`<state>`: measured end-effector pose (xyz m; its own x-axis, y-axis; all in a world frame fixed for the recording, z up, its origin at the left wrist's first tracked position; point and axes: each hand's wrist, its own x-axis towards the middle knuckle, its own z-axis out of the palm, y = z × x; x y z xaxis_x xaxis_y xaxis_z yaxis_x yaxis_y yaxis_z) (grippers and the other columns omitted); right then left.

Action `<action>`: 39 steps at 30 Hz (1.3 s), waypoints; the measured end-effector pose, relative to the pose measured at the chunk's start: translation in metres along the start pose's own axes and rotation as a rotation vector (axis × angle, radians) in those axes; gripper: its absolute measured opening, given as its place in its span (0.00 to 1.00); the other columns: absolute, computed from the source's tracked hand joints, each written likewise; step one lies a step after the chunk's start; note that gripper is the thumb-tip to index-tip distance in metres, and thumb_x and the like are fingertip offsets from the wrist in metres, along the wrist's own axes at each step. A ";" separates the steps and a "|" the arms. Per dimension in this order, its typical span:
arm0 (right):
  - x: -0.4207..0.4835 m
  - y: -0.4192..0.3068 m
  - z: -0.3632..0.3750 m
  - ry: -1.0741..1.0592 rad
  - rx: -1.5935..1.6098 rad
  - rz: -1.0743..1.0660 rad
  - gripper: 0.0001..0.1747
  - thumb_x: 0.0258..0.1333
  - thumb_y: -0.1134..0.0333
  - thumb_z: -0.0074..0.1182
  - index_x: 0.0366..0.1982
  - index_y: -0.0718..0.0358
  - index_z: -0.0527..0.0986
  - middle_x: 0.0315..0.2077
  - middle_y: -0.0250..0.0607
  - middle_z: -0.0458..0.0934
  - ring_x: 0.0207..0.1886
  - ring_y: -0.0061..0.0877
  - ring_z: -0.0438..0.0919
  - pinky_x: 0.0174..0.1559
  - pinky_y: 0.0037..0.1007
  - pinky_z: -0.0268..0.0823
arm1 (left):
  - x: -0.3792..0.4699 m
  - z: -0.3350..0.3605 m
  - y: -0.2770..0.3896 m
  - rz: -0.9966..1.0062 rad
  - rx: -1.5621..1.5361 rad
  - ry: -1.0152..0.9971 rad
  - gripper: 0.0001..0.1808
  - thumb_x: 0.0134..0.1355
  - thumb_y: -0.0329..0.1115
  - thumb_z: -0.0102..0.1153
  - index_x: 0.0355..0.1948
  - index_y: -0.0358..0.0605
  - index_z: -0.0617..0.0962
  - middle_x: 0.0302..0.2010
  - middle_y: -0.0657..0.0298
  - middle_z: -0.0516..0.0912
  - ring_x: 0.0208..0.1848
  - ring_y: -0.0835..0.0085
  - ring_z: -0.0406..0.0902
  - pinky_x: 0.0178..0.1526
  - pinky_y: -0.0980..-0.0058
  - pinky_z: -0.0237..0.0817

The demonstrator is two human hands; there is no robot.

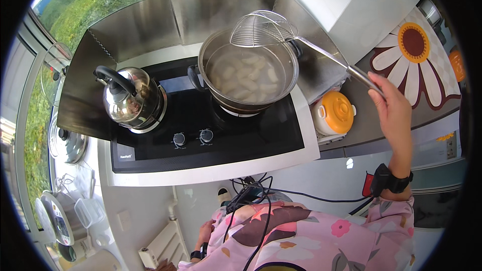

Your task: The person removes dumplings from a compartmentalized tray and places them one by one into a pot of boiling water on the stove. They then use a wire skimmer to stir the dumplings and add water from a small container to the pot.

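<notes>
My right hand (389, 98) grips the steel handle of a wire skimmer (260, 32), whose basket is held over the far rim of a two-handled metal pot (203, 71). Inside that pot, pale dumplings (248, 77) lie in cloudy water. A faint haze hangs above it. The pot sits on the right burner of a black glass cooktop (241, 139). My left hand (206, 229) hangs low at my side against my pink flowered garment (331, 244). Its fingers are partly hidden, so whether it holds anything is unclear.
A kettle (131, 98) occupies the left burner, behind two knobs (206, 135). Metal splash guards (139, 19) wrap the cooktop. An orange-lidded container (334, 114) and a flower-shaped mat (406, 67) lie right. A glass lid (69, 143) stands left. Black cables (260, 192) hang before me.
</notes>
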<state>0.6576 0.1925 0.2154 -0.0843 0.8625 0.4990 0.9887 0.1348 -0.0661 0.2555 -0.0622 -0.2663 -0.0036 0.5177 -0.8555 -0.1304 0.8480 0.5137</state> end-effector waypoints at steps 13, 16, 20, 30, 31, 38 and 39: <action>-0.052 0.000 0.026 0.056 0.159 0.011 0.13 0.61 0.65 0.54 0.47 0.58 0.76 0.34 0.42 0.81 0.32 0.38 0.79 0.34 0.33 0.70 | -0.046 -0.019 0.014 -0.068 -0.359 0.106 0.10 0.63 0.36 0.52 0.41 0.41 0.73 0.12 0.74 0.55 0.12 0.83 0.50 0.15 0.79 0.41; -0.056 0.024 0.044 0.061 0.207 0.015 0.14 0.62 0.66 0.52 0.48 0.61 0.75 0.37 0.47 0.81 0.36 0.41 0.80 0.38 0.33 0.70 | -0.066 0.002 0.008 0.012 -0.549 0.175 0.09 0.64 0.37 0.53 0.40 0.43 0.73 0.13 0.75 0.56 0.12 0.83 0.50 0.15 0.79 0.40; -0.058 0.067 0.078 0.053 0.346 -0.054 0.16 0.65 0.66 0.50 0.52 0.63 0.74 0.43 0.49 0.81 0.43 0.37 0.81 0.43 0.31 0.71 | -0.098 0.025 -0.007 0.122 -0.646 0.326 0.10 0.64 0.40 0.56 0.37 0.44 0.75 0.13 0.75 0.58 0.12 0.84 0.53 0.15 0.80 0.42; -0.061 0.037 0.138 -0.395 1.381 0.221 0.21 0.72 0.61 0.40 0.61 0.60 0.65 0.22 0.21 0.56 0.20 0.06 0.48 0.20 0.13 0.40 | -0.210 0.029 0.008 0.514 -0.455 0.844 0.13 0.64 0.41 0.58 0.41 0.42 0.77 0.21 0.74 0.71 0.21 0.86 0.63 0.23 0.83 0.55; -0.059 0.012 0.137 -0.546 1.495 0.202 0.22 0.72 0.58 0.40 0.62 0.60 0.64 0.21 0.22 0.56 0.19 0.06 0.49 0.18 0.13 0.40 | -0.222 0.034 0.019 0.538 -0.390 0.843 0.13 0.65 0.41 0.57 0.41 0.42 0.77 0.21 0.75 0.71 0.21 0.87 0.63 0.24 0.84 0.55; -0.146 -0.201 0.111 -1.668 1.894 -0.064 0.25 0.67 0.47 0.43 0.53 0.60 0.68 0.18 0.24 0.60 0.15 0.10 0.55 0.17 0.19 0.48 | -0.301 0.085 0.097 0.997 0.004 0.858 0.19 0.69 0.37 0.49 0.58 0.40 0.71 0.38 0.64 0.77 0.39 0.78 0.73 0.42 0.77 0.66; -0.165 -0.228 0.104 -1.809 1.897 -0.091 0.24 0.68 0.48 0.42 0.52 0.59 0.66 0.19 0.25 0.60 0.15 0.11 0.54 0.18 0.19 0.49 | -0.307 0.088 0.104 1.106 0.056 0.912 0.22 0.70 0.37 0.47 0.62 0.40 0.68 0.43 0.60 0.77 0.43 0.74 0.74 0.47 0.74 0.67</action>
<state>0.4335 0.0708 0.0581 -0.9843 0.1103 -0.1380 0.0470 -0.5896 -0.8063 0.3298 -0.1226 0.0556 -0.7017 0.6683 0.2471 0.3978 0.0797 0.9140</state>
